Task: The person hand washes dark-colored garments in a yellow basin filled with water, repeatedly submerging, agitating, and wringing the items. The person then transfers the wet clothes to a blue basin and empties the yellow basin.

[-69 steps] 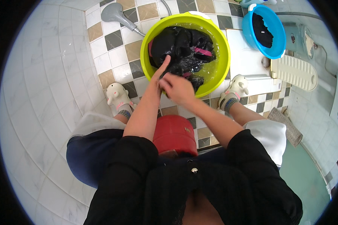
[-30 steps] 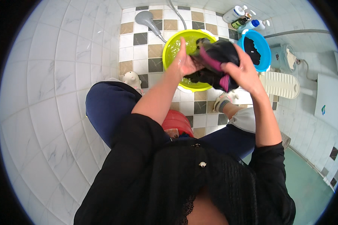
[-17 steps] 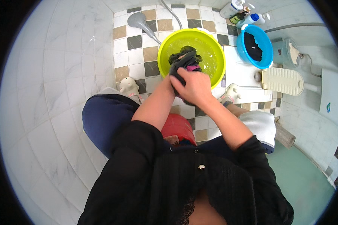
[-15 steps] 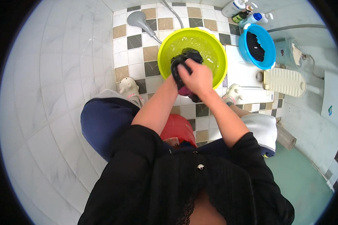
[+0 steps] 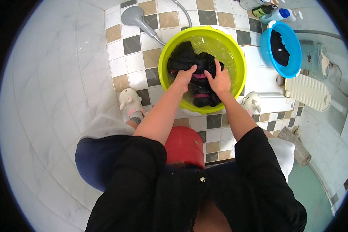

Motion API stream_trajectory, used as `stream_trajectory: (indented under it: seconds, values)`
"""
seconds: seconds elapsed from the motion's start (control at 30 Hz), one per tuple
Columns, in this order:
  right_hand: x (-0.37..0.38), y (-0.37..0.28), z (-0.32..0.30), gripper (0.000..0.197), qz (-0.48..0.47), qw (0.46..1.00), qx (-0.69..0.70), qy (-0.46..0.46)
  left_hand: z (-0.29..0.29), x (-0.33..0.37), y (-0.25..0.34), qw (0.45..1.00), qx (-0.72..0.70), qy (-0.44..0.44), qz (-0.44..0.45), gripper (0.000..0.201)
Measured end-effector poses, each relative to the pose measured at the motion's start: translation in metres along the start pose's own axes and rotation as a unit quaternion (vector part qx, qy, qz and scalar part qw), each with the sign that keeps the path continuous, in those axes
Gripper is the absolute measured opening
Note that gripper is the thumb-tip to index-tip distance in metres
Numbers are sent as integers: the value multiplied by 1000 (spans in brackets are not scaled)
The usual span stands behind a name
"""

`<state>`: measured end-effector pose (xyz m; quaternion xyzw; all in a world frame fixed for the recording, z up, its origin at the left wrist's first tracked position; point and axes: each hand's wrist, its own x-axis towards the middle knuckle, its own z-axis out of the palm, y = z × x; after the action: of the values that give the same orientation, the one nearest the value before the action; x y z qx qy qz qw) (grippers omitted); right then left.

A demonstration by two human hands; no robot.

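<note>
A wet black garment point(image 5: 186, 58) with dark pink parts lies spread out and bunched in a yellow-green basin point(image 5: 241, 73) of water. My left hand point(image 5: 184, 78) holds its near left part, thumb on top and the other fingers mostly hidden under the cloth. On the right side of the garment, my right hand point(image 5: 220, 81) grips the fabric with the thumb toward the middle and the fingers pointing away from me. Between the two hands a pink strip of the cloth shows. Some of the garment reaches the basin's near wall.
A grey shower head point(image 5: 133, 16) with its hose lies on the tiles beyond the basin, to the left. At right stand a blue basin point(image 5: 295, 54) with black cloth, a cream ridged pedal point(image 5: 308, 92) and several bottles point(image 5: 276, 15). A red stool point(image 5: 185, 145) is near me.
The garment was bunched up between my hands at the basin's near side; now it lies spread lower in the water. My hands have moved apart. The view has shifted slightly.
</note>
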<state>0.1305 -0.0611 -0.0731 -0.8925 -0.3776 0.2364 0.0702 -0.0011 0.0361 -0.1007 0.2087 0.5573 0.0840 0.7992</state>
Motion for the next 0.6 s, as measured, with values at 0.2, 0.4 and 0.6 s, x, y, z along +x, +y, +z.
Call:
stream_trajectory:
  seconds: [0.2,0.4,0.6]
  values:
    - [41,9,38,67,53,997,-41,-37,12,42,4,995,51,46,-69,52]
    - [66,25,36,69,64,994,12,-82,13,48,1,995,-42,54,-67,49]
    - [9,3,-31,40,-52,950,307,-3,30,-23,3,980,-169,-91,-54,64]
